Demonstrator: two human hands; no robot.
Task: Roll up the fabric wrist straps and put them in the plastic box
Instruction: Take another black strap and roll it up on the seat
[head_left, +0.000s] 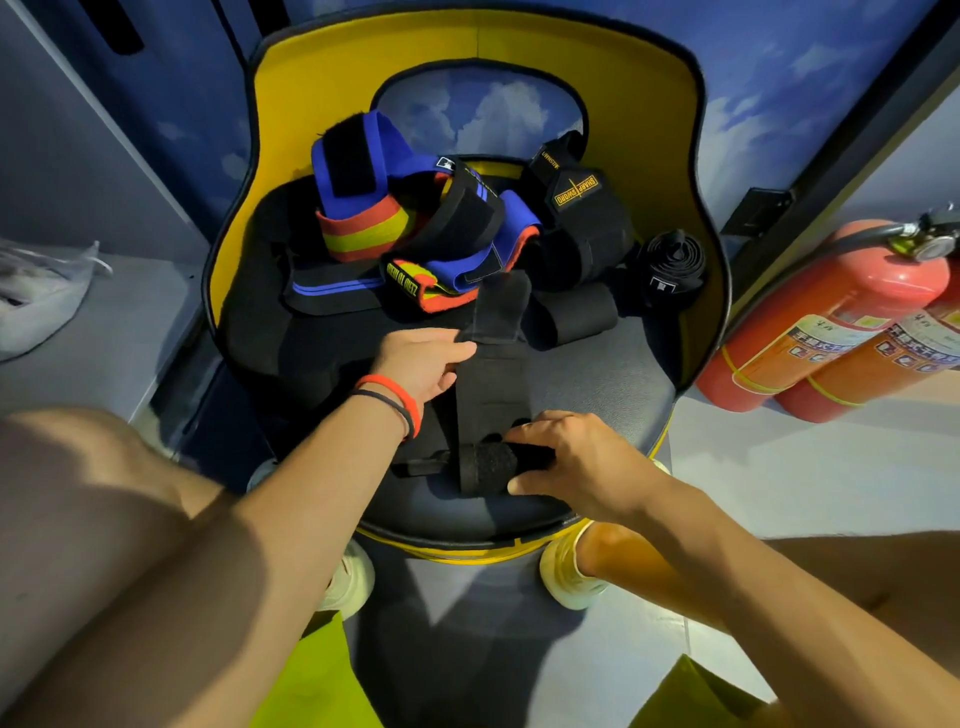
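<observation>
The left hand (423, 364) is lying open, its fingertips touching the left edge of a black wrist strap (488, 384) that is stretching flat across the chair seat (597, 374). The right hand (576, 457) is gripping the strap's rolled near end, with more straps (415, 218) piling behind.

Single cam setup, strapped to the person's head, wide-angle so the edges bend. It faces forward and steeply down, close over a chair seat (597, 374) that fills the middle. Legs (104, 519) crowd in from 7 and 5 o'clock, fire extinguishers (831, 322) at 3 o'clock, wall (779, 52) at 12.
</observation>
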